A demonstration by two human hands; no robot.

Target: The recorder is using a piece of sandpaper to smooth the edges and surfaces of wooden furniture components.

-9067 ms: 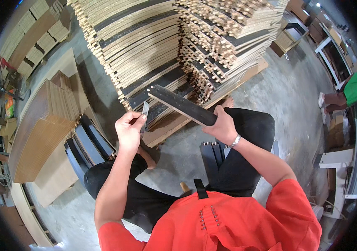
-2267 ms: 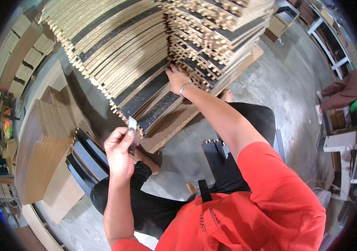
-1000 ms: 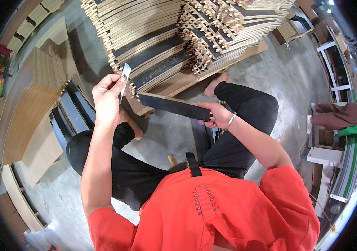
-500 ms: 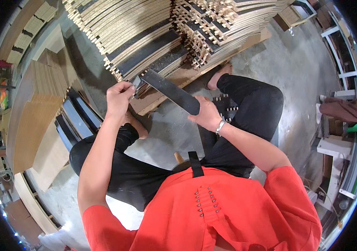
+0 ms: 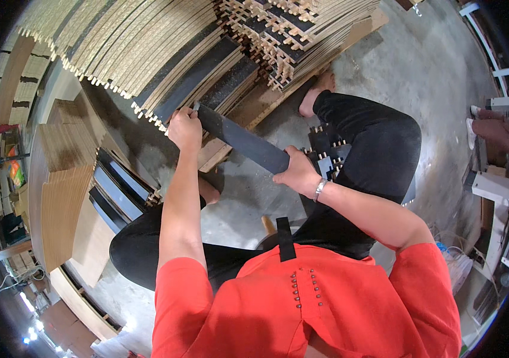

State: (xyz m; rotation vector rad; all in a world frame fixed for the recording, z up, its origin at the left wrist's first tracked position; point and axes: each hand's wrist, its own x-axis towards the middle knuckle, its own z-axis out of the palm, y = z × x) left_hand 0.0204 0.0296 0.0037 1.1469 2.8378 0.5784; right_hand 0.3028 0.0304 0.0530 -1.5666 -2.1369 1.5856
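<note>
packages/labels/signs/screens: none clearly visible | far-left clutter too blurred to tell

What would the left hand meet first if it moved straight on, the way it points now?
Probably the dark flat boards stacked just beyond the left hand, low in the pale wooden slat pile; depth is unclear.

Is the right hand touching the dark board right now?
Touching. In the head view the right hand wraps its fingers over the near end of the dark board, with no gap; the left hand is at the far end.
</note>
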